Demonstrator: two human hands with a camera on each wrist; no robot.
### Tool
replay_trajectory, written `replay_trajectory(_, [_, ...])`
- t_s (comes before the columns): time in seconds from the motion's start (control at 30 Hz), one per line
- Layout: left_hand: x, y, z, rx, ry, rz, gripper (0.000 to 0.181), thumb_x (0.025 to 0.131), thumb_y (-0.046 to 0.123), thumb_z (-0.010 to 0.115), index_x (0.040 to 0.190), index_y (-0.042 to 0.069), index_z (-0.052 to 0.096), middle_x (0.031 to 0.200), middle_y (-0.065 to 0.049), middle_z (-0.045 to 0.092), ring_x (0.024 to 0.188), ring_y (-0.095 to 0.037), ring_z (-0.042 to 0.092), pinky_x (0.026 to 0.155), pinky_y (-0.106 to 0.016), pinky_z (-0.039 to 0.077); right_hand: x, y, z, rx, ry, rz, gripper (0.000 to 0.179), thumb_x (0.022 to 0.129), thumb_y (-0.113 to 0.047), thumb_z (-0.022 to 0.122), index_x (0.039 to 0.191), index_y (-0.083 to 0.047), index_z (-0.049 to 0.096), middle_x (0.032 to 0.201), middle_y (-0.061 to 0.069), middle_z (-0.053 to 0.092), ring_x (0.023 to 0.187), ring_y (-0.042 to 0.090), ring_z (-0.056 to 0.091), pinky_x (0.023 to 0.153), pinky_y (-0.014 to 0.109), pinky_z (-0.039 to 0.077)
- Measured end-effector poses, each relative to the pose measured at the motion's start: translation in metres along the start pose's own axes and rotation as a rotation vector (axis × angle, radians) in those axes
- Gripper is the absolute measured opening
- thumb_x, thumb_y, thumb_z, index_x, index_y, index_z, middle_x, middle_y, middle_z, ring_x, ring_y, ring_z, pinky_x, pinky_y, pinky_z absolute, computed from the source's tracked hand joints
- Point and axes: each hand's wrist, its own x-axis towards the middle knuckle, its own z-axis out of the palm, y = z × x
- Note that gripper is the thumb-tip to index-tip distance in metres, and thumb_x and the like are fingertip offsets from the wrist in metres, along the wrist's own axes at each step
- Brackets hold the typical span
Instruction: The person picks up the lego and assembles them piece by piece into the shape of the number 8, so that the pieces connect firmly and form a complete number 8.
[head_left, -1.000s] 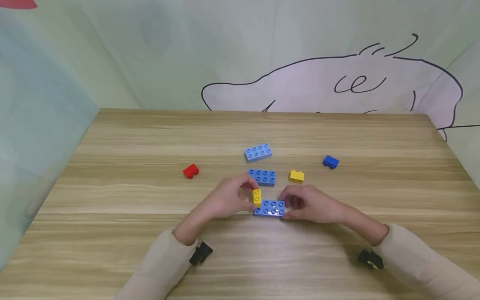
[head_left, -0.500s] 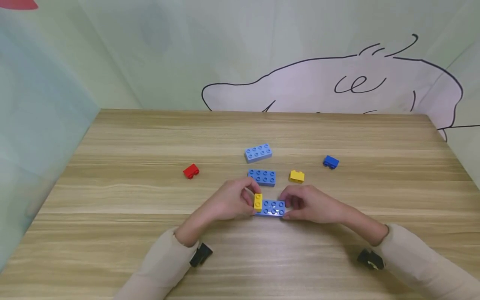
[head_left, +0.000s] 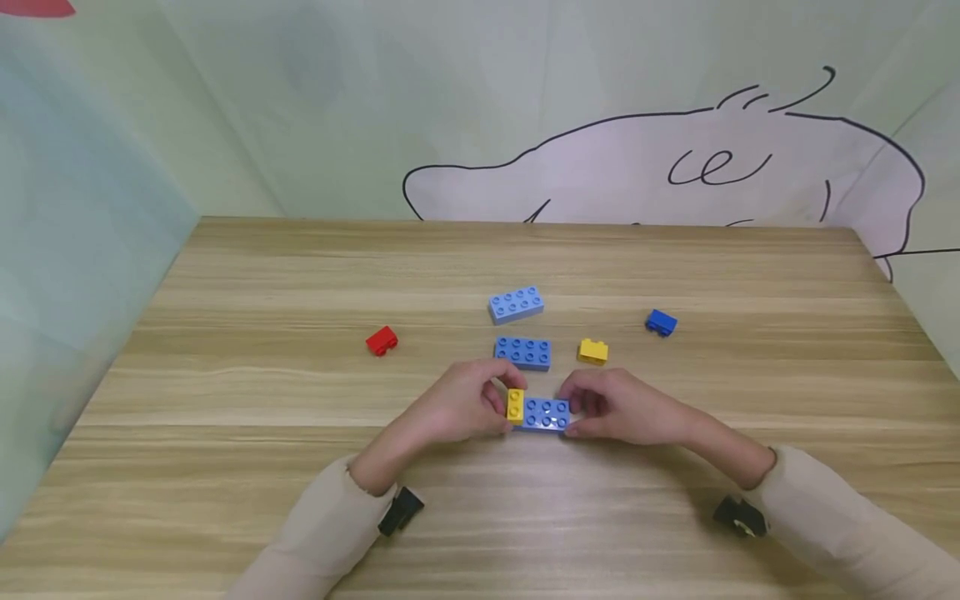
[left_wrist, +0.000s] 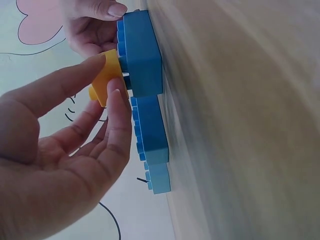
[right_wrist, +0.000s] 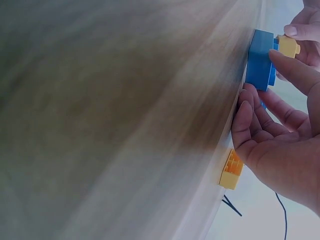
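My left hand (head_left: 461, 406) pinches a small yellow toy brick (head_left: 515, 407) with two studs between thumb and fingers. It lies crosswise over the left end of a long blue brick (head_left: 547, 415). In the left wrist view, blue studs still show under the yellow brick (left_wrist: 111, 67), which tilts a little at the end of the blue brick (left_wrist: 144, 55). My right hand (head_left: 633, 408) holds that blue brick by its right end, thumb at the near side and fingers at the far side. The blue brick rests on the table, studs up.
Just behind the hands lies a second blue brick (head_left: 522, 353), with a lighter blue one (head_left: 516, 305) farther back. Another yellow brick (head_left: 593, 352) and a dark blue one (head_left: 661, 322) lie to the right, a red brick (head_left: 382, 341) to the left. A wall borders the wooden table (head_left: 262, 275).
The left hand has moved the yellow brick slightly toward me and down over the blue brick's left end, covering its end studs in the head view. The right hand has stayed in place.
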Motion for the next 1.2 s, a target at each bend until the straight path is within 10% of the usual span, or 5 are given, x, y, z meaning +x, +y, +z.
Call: replay_trajectory(1.2, [0.0003, 0.0005, 0.0017, 0.065, 0.038, 0.017, 0.032, 0.074, 0.007, 0.078, 0.103, 0.006, 0.064, 0.090, 0.000, 0.060, 0.075, -0.013, 0.056, 0.066, -0.024, 0.049, 0.0004, 0.0011, -0.0001, -0.003, -0.001, -0.013, 0.027, 0.082, -0.015, 0.072, 0.106, -0.009, 0.061, 0.085, -0.004, 0.056, 0.074, 0.013, 0.051, 0.064, 0.024, 0.047])
